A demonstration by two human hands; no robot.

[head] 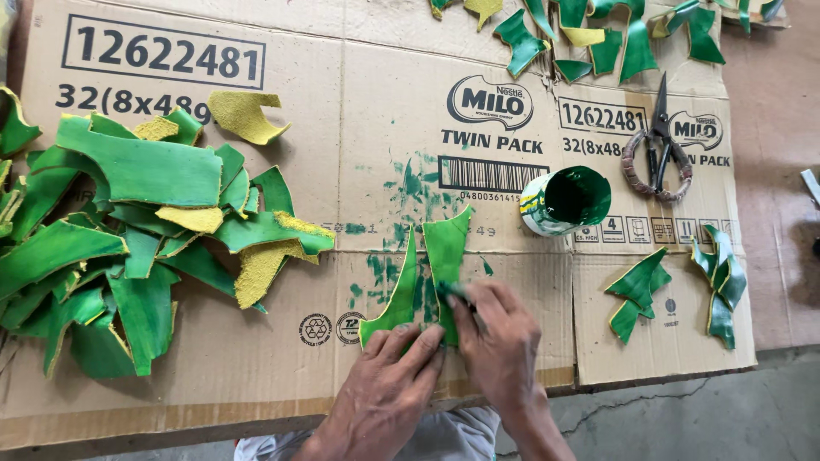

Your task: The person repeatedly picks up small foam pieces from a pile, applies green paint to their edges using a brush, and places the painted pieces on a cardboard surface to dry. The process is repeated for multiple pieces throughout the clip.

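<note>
My left hand [389, 376] presses flat on the lower end of a green painted, forked piece [427, 273] lying on flattened cardboard [376, 137]. My right hand [495, 341] grips a small paintbrush [457, 294] whose tip touches the piece's right prong. An open can of green paint [568, 201] stands just to the upper right of the piece.
A big heap of green and yellow cut pieces [128, 239] fills the left. More painted pieces lie at the top [598, 34] and right [683, 286]. Scissors [658, 141] with wrapped handles rest at the upper right. Bare concrete floor [709, 418] lies beyond the cardboard's near edge.
</note>
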